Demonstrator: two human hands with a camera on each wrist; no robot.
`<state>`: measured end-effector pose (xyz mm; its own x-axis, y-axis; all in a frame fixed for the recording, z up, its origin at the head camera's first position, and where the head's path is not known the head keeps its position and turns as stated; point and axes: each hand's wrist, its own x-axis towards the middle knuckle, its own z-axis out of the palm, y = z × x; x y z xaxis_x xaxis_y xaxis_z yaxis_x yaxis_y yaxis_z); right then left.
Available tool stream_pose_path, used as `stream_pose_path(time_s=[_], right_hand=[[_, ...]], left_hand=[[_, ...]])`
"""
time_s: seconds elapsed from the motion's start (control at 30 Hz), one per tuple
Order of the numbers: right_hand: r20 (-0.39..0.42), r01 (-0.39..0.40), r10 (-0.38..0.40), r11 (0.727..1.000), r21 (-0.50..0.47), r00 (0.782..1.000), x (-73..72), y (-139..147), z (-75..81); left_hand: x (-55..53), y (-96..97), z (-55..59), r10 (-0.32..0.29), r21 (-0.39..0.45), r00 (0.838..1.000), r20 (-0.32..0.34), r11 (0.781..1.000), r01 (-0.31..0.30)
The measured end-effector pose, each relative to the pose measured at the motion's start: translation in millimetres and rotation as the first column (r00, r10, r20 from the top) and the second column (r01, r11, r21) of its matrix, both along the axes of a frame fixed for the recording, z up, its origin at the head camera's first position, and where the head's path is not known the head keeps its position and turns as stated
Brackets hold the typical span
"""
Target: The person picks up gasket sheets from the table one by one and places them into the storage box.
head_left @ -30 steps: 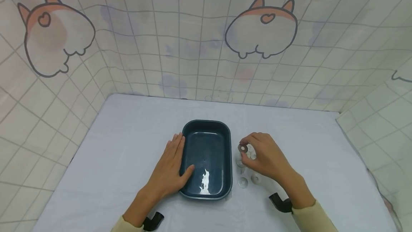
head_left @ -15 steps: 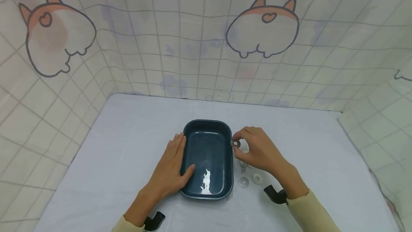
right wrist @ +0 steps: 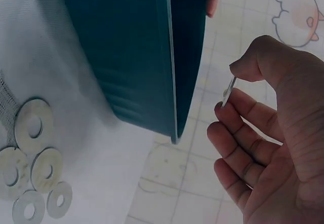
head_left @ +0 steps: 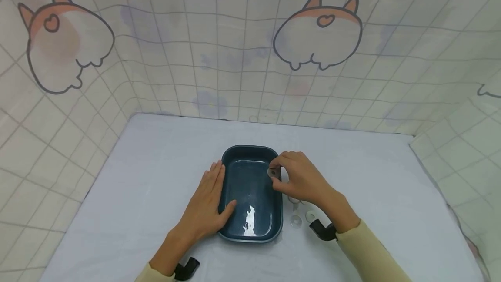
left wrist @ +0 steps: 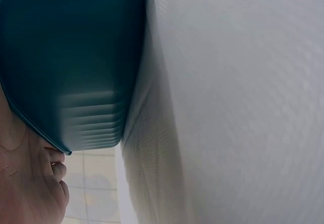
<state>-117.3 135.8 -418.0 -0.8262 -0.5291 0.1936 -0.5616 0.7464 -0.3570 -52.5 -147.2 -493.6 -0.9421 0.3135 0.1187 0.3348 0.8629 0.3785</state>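
Observation:
My right hand (head_left: 299, 177) pinches a flat metal washer (head_left: 273, 172) between thumb and fingers, above the right rim of a dark teal tray (head_left: 250, 195). In the right wrist view the washer (right wrist: 229, 91) is seen nearly edge-on, beside the tray's rim. My left hand (head_left: 203, 206) lies along the tray's left side with fingers straight and the thumb over the rim. The inside of the tray shows only its bare floor and a bright reflection. Several more washers (right wrist: 34, 125) lie on the white cloth to the tray's right, partly hidden under my right hand in the head view.
A white cloth (head_left: 172, 156) covers the table. Behind and beside it hang pale checked curtains (head_left: 227, 55) with cartoon animal prints. A black curved strap piece (head_left: 322, 229) sits at my right wrist, and a similar one (head_left: 187, 269) at my left.
My right hand has carried the washer leftward, from over the other washers to above the tray's right rim. The left hand and the tray stay in place.

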Motion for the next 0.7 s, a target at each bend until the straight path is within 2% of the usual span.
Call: stream_pose_path(time_s=[0.2,0.4,0.7], right_hand=[[0.01,-0.053,0.053,0.999,0.004,0.999,-7.1,-12.1,-0.7],[0.012,-0.029,0.029,0.999,0.027,1.0,-7.4,-11.4,-2.3],[-0.019,-0.053,0.053,0.998,0.017,0.998,-7.2,-13.6,-0.4]], left_hand=[[0.6,-3.4,-0.1,0.028,-0.02,0.999,-0.016,0.999,-0.028],[-2.8,3.1,-0.9,-0.016,0.006,1.0,-0.02,1.0,0.016],[-2.1,6.2,-4.9,-0.007,0.011,0.997,-0.079,1.0,0.008]])
